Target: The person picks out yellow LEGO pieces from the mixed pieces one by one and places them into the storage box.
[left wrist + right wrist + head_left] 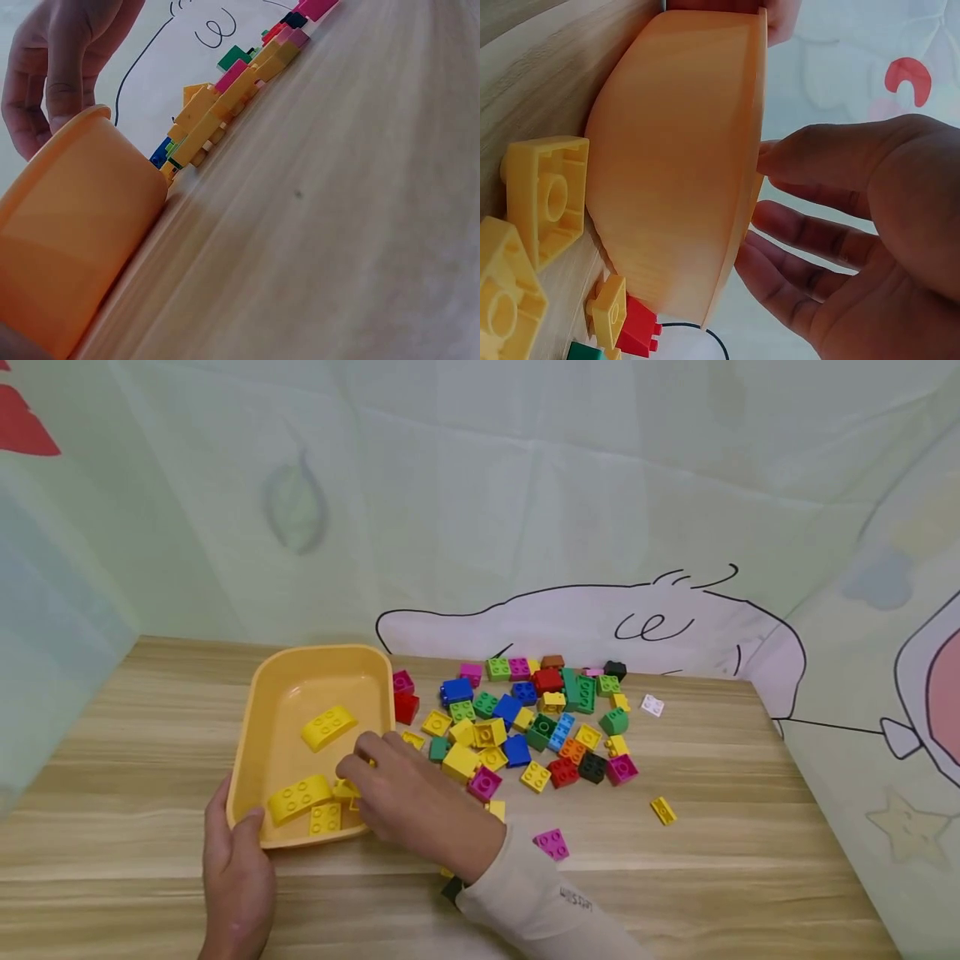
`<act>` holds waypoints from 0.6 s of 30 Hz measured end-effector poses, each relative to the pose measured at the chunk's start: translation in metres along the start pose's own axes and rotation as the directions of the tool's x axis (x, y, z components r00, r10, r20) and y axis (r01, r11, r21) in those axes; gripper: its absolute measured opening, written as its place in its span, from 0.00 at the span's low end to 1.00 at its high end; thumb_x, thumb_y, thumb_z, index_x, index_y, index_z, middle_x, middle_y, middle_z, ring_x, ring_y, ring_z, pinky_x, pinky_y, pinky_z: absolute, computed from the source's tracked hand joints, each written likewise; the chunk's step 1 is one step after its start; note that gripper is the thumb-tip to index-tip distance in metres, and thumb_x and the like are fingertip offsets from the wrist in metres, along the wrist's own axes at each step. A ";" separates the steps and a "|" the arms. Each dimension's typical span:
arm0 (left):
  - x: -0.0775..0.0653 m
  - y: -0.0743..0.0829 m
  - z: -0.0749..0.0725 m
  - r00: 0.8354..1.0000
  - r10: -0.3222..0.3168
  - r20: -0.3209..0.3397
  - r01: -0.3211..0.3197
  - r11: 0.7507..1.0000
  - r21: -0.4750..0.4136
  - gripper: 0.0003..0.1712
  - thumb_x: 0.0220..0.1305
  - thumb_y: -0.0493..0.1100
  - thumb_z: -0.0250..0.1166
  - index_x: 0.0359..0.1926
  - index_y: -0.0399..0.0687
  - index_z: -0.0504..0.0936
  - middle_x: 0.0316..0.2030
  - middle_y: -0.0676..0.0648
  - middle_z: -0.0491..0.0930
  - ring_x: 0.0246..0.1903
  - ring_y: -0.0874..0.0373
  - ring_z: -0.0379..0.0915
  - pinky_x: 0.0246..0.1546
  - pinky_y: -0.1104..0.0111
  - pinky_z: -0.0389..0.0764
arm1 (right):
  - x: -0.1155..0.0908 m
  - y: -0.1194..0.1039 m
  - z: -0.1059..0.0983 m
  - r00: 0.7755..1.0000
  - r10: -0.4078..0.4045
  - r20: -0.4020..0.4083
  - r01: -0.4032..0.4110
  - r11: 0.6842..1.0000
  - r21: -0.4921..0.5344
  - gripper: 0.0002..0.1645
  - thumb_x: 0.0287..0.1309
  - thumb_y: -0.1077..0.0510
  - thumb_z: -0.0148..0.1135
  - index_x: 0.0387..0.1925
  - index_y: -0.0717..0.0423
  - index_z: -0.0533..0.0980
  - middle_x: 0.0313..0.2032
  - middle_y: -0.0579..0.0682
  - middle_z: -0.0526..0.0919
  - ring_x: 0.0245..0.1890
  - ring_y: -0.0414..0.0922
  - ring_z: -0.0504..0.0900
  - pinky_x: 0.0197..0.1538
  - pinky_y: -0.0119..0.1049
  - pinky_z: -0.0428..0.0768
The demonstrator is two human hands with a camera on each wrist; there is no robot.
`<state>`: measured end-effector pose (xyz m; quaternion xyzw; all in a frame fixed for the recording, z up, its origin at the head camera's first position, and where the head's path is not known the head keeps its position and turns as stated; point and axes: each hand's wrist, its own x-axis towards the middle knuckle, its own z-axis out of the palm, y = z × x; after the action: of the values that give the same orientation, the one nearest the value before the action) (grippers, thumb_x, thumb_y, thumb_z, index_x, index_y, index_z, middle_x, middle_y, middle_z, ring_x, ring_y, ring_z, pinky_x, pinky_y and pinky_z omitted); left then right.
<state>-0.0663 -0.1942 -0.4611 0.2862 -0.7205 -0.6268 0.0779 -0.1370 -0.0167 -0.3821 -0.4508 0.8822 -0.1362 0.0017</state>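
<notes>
My left hand (240,868) grips the near-left corner of a yellow-orange plastic tray (251,727), thumb at the rim. Inside the tray lie two yellow arched bricks (328,727) and a flat yellow square brick (325,818). My right hand (408,793) reaches over the tray's right side with bent fingers. At its fingertips is a small yellow brick (345,789), pinched low in the tray and partly covered by the hand. In the right wrist view the tray wall (675,150) hides most of this pinch.
Many coloured bricks (516,750) lie scattered to the right of the tray. A white brick (652,705) and a thin yellow brick (663,811) lie farther right; a magenta one (552,844) is nearer the right sleeve (525,893). A printed cloth (480,510) stands behind the wooden table (750,860).
</notes>
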 end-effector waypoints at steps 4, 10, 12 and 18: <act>-0.001 0.000 0.000 1.000 0.000 -0.006 0.000 1.000 0.002 0.30 0.80 0.42 0.31 0.77 0.69 0.43 0.78 0.62 0.43 0.76 0.64 0.41 0.81 0.58 0.45 | -0.001 0.001 0.001 1.000 0.003 -0.009 -0.003 1.000 0.004 0.18 0.61 0.58 0.69 0.53 0.51 0.78 0.45 0.44 0.75 0.41 0.40 0.72 0.48 0.23 0.82; -0.001 0.000 0.000 1.000 -0.008 -0.014 0.008 1.000 0.007 0.30 0.79 0.43 0.31 0.77 0.69 0.43 0.78 0.61 0.42 0.76 0.64 0.40 0.81 0.58 0.44 | -0.014 0.004 -0.008 0.998 0.042 -0.041 -0.041 0.999 0.029 0.20 0.60 0.57 0.70 0.53 0.51 0.78 0.48 0.45 0.75 0.48 0.40 0.72 0.56 0.28 0.83; -0.001 0.000 -0.001 1.000 -0.011 -0.016 0.011 1.000 0.008 0.30 0.79 0.43 0.30 0.77 0.69 0.42 0.78 0.61 0.41 0.76 0.63 0.40 0.81 0.57 0.43 | -0.022 0.011 -0.014 0.996 0.060 -0.061 -0.058 0.998 0.035 0.19 0.60 0.57 0.70 0.53 0.51 0.78 0.48 0.45 0.75 0.48 0.40 0.71 0.57 0.30 0.83; -0.001 -0.001 0.000 1.000 -0.002 -0.010 0.002 1.000 -0.005 0.30 0.79 0.42 0.30 0.77 0.69 0.43 0.78 0.61 0.42 0.76 0.63 0.40 0.81 0.57 0.42 | -0.058 0.048 -0.022 0.980 0.160 -0.120 -0.156 0.987 0.040 0.15 0.57 0.60 0.73 0.45 0.53 0.78 0.44 0.45 0.76 0.47 0.42 0.74 0.55 0.35 0.86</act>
<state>-0.0651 -0.1942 -0.4614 0.2899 -0.7184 -0.6271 0.0816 -0.1435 0.0609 -0.3793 -0.3698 0.9115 -0.1764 -0.0352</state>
